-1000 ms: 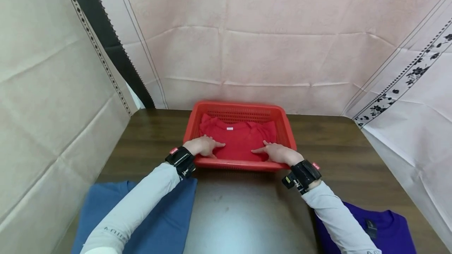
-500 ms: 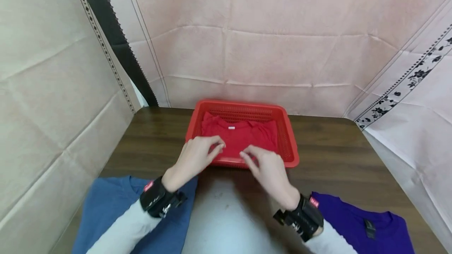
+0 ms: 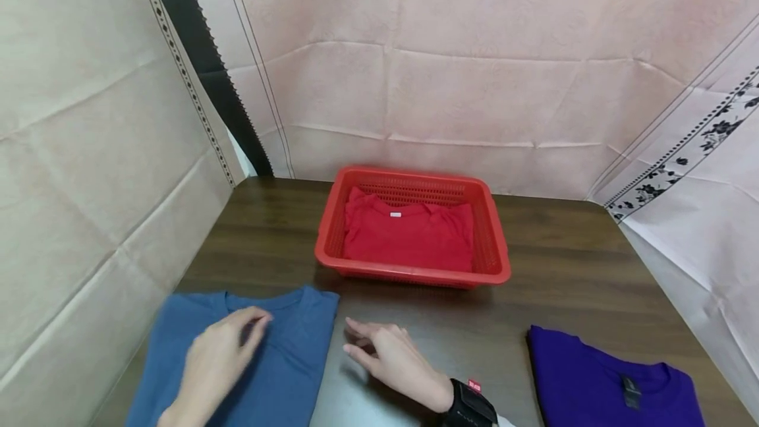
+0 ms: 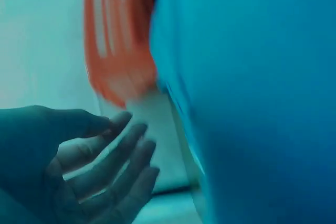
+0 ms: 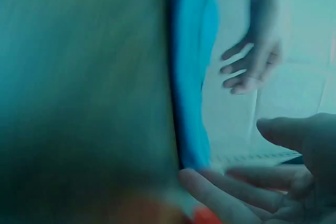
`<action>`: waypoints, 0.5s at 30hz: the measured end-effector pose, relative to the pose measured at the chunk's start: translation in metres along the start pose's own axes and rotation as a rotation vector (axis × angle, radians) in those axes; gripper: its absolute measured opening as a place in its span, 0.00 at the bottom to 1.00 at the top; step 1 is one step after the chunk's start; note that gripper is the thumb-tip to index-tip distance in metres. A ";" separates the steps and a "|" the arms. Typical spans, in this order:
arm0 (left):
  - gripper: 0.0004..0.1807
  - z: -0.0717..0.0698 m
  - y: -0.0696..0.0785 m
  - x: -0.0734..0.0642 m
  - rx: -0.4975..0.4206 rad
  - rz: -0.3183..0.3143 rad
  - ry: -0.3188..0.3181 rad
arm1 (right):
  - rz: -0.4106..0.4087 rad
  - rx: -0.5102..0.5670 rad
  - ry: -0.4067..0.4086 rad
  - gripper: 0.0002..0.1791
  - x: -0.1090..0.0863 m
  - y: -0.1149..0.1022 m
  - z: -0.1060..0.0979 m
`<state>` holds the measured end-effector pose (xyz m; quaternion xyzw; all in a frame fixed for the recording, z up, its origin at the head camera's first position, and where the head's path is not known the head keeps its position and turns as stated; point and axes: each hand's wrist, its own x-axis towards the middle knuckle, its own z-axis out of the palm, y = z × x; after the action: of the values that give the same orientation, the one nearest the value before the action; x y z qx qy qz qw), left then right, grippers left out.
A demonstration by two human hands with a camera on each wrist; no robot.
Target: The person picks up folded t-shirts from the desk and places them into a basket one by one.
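My left hand [image 3: 216,361] hovers over the folded blue T-shirt [image 3: 290,354] at the front left, fingers loosely bent and holding nothing. In the left wrist view that hand [image 4: 100,166] is apart from the blue cloth [image 4: 252,87]. My right hand [image 3: 397,361] is above the table just right of the blue shirt, its fingers relaxed with nothing between them. The right wrist view shows this hand [image 5: 262,182] near the blue shirt's edge [image 5: 191,77]. At the back, a red plastic basket [image 3: 501,262] holds a folded red T-shirt [image 3: 415,239] with a small white neck label.
A folded purple T-shirt [image 3: 611,381] lies at the front right. The table [image 3: 551,242] has a dark wood-grain top. Light patterned cloth [image 3: 450,84] hangs behind it and along both sides.
Both hands have left the red shirt and basket, drawing back toward me. The left hand came over the blue shirt; the right moved down beside it. The red shirt stays in the basket.
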<state>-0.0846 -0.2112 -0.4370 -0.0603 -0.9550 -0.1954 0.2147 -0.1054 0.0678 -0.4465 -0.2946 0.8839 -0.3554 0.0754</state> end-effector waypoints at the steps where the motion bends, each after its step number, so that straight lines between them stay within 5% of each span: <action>1: 0.03 -0.005 -0.012 -0.005 0.019 -0.013 0.032 | 0.039 0.124 -0.050 0.29 0.000 0.000 0.003; 4: 0.07 -0.023 -0.049 -0.017 0.070 -0.126 0.073 | 0.165 0.513 -0.161 0.35 0.001 -0.001 0.011; 7: 0.13 -0.039 -0.084 -0.028 0.141 -0.351 -0.025 | 0.265 0.839 -0.219 0.36 0.003 -0.002 0.015; 11: 0.23 -0.045 -0.116 -0.038 0.213 -0.616 -0.220 | 0.349 1.046 -0.239 0.36 0.007 0.000 0.016; 15: 0.26 -0.040 -0.133 -0.043 0.183 -0.689 -0.308 | 0.409 1.110 -0.253 0.34 0.013 0.003 0.017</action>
<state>-0.0572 -0.3508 -0.4687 0.2547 -0.9539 -0.1587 -0.0049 -0.1118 0.0523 -0.4602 -0.0753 0.5894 -0.7040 0.3890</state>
